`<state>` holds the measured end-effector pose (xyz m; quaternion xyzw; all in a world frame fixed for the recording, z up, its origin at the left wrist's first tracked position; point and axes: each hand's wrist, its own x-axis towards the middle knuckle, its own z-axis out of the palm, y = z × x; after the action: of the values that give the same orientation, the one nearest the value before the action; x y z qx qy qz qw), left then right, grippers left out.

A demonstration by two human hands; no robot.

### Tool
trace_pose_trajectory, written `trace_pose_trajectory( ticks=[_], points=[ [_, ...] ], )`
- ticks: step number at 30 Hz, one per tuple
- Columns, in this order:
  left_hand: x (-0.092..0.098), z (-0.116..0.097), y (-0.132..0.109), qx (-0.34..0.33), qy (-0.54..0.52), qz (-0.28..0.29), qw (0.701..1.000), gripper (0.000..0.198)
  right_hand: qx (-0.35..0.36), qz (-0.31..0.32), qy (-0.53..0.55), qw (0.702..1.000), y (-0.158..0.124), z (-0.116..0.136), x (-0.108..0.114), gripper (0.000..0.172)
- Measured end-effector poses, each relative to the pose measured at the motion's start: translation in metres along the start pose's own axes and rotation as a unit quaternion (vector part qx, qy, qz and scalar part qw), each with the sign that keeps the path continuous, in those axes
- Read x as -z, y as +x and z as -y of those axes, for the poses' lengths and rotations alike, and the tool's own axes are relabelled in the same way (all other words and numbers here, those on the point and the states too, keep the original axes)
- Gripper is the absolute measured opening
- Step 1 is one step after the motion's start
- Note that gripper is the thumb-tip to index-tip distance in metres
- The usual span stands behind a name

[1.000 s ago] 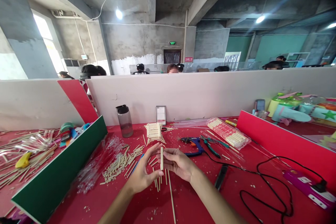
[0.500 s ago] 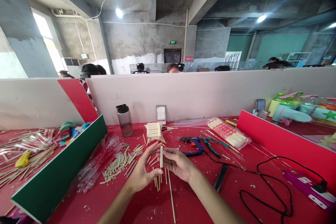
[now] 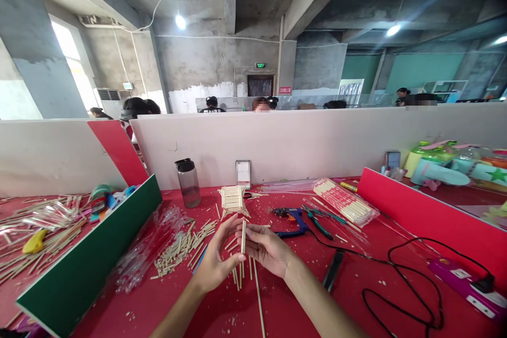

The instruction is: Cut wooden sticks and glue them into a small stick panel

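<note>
Both hands meet over a red tabletop surface [image 3: 214,317], pinching a short, narrow piece of pale wooden stick [image 3: 243,237] between them. The piece is raised in front of the surface, midway between the palms. Its long axis runs nearly straight up and down in the view, one end towards the far white partition [image 3: 285,142] and the other towards the wearer; how far it tilts in depth cannot be told. The left hand [image 3: 219,256] spans it lengthwise, fingertips by the upper end and thumb at the lower end. The right hand [image 3: 269,248] grips from the right side, thumb near the upper part and fingers curled behind.

Just beyond the fingertips sits a small, pale frame built of wooden sticks [image 3: 233,199]. Below the hands, a long, thin wooden stick [image 3: 259,301] lies pointing towards the wearer, beside several shorter ones. To the left spreads a heap of short, cut wooden sticks [image 3: 184,248], next to crumpled clear plastic wrapping [image 3: 144,256]. To the right lie a blue glue gun [image 3: 297,220] with an orange trigger, green-handled pliers [image 3: 320,223] and a clear-wrapped pack of pale sticks [image 3: 344,202], angled down to the right.
</note>
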<state>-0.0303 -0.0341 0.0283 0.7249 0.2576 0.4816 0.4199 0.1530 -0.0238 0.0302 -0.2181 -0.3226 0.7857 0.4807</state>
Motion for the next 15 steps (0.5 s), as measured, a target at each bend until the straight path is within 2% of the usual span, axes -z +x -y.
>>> trace_pose_trajectory(
  ticks=[9, 12, 15],
  points=[
    [-0.001, 0.003, 0.000, 0.004, -0.013, -0.005, 1.000, 0.071, -0.002, 0.001, 0.017, 1.000, -0.002, -0.001, -0.006, 0.034],
    [0.000, -0.003, 0.001, 0.000, -0.011, -0.009, 1.000, 0.069, -0.002, -0.002, 0.014, 1.000, -0.002, 0.001, -0.007, 0.033],
    [0.010, -0.012, 0.006, -0.009, 0.002, -0.037, 0.999, 0.066, -0.003, -0.014, 0.008, 1.000, -0.003, 0.004, -0.006, 0.036]
  ],
)
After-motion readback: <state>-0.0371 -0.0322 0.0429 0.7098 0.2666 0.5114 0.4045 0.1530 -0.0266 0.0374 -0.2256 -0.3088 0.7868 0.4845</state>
